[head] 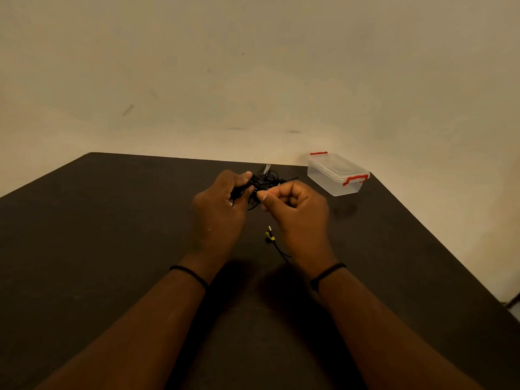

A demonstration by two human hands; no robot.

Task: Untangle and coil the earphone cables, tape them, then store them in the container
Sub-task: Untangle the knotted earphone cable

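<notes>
Above dark table [112,249], left hand [222,205] and right hand [295,209] grip tangled earphone cables [267,181], lidded container [336,174] nearby

Dark surface, pale wall, red-clipped clear box.

Surface [112,235] dark brown-black, plain, no pattern. Wall [253,66] cream-beige with a few faint dark scuffs. Container [336,175] clear, colourless plastic; lid clips [355,179] bright red. Earphone cables [267,182] black, tangled mass. Loose plug end [270,235] shows yellow beside a pale metallic tip, on a black lead. Thin black band on each wrist: left band [190,273], right band [327,273].
</notes>
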